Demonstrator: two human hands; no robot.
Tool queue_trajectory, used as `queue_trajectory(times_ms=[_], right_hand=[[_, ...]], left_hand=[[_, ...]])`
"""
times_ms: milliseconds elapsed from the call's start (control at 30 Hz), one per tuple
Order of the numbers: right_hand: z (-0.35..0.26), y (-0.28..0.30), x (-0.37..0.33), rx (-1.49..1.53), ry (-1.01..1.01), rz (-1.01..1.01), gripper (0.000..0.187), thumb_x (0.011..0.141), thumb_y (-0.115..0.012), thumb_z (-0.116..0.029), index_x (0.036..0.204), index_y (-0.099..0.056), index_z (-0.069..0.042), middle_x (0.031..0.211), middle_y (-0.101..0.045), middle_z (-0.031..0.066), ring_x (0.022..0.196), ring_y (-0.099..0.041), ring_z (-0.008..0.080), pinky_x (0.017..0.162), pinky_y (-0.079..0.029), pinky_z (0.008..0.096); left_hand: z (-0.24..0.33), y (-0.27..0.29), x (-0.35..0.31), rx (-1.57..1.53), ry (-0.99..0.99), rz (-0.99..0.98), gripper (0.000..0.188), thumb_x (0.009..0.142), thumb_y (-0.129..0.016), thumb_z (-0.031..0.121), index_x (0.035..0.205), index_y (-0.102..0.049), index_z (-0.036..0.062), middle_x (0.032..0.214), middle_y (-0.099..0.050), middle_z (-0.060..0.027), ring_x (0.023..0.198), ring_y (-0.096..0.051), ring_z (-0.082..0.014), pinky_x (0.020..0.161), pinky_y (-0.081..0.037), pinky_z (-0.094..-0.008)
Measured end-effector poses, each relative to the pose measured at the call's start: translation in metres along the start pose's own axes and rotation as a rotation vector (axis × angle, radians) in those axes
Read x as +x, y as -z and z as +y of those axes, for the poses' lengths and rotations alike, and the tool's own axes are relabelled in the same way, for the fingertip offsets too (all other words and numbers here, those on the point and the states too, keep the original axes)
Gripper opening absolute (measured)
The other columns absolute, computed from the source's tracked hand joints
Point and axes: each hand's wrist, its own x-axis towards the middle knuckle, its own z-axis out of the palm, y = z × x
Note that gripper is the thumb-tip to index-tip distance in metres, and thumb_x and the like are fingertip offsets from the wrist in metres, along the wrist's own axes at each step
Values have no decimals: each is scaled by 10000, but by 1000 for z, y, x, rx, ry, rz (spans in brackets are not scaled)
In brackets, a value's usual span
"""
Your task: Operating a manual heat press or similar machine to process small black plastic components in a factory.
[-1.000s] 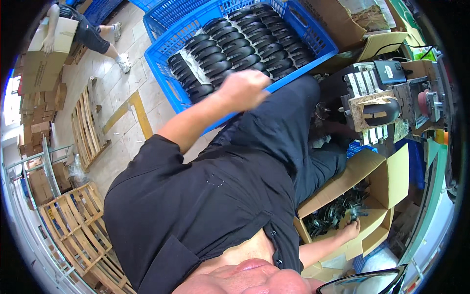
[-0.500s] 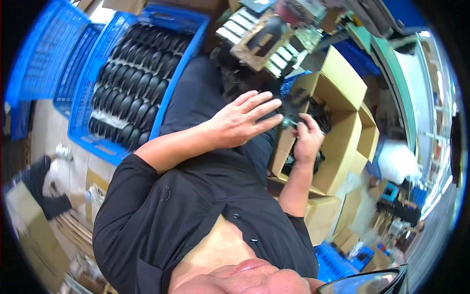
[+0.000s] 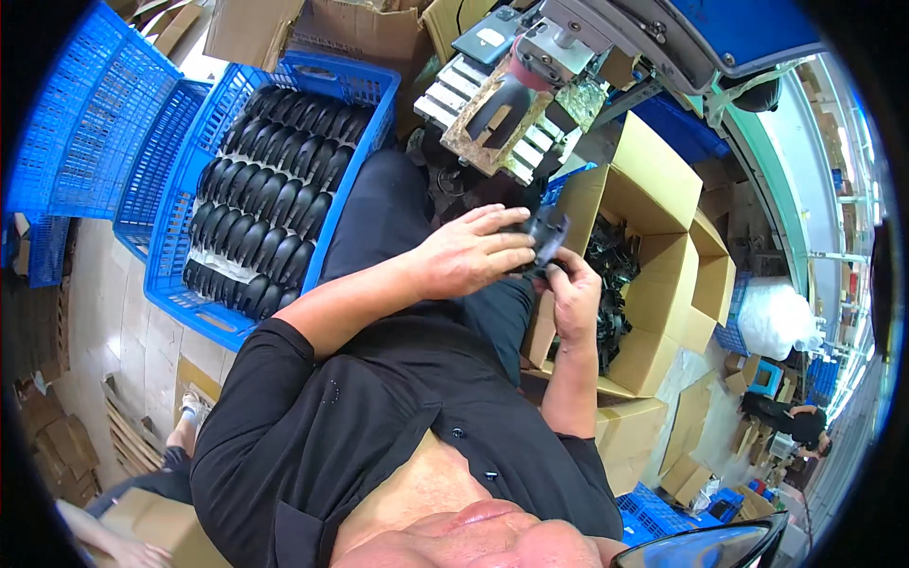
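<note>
While both hands in the head view are raised over the lap, a dark part sits between them, just left of the open carton. The right hand pinches its lower end between thumb and fingers. From the other side comes the left hand, fingers extended and slightly apart, tips at the part; whether they grip it, I cannot tell. Inside the carton lies a loose, tangled heap of black pieces. Well to the left of the carton, a blue crate holds rows of curved black pieces packed side by side, with pale strips between rows. Farther left of the carton stand blue mesh crates. Right of the carton, a blue basket shows beside a bulging white bag.
</note>
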Motion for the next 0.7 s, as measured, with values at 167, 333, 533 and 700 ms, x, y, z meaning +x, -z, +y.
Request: queue_trajectory(times_ms=[167,333,533,700], right_hand=[[25,95,4,-968,168,270,232,943,-652,-132,1092,-773,0,1029,-762,206,962,-749,324,900,-598,436],[21,125,-22,-1342,36,213,378,927,-719,-247,1225,-753,-16,1289,-711,246,1156,-694,406,1024,-545,517],[-12,34,-23,-372,101,-153,426,912,-811,-57,1321,-700,-9,1331,-702,118,1108,-683,181,908,-573,313],[-22,-4,-5,-332,301,-81,215,962,-779,32,1174,-753,15,991,-729,5,887,-644,72,796,-545,250]], left_hand=[[15,2,14,-518,251,74,364,906,-854,184,1214,-723,42,1203,-760,-150,1166,-714,-365,976,-581,-441],[13,22,17,-499,502,-285,384,987,-790,276,1205,-677,-18,1040,-737,-268,995,-723,-463,842,-571,-495],[8,17,31,-544,418,-498,404,995,-777,301,1208,-669,-25,976,-737,-293,955,-727,-483,818,-562,-505],[3,27,38,-388,448,-135,416,926,-847,318,1171,-695,18,1014,-746,-227,948,-751,-400,810,-581,-458]])
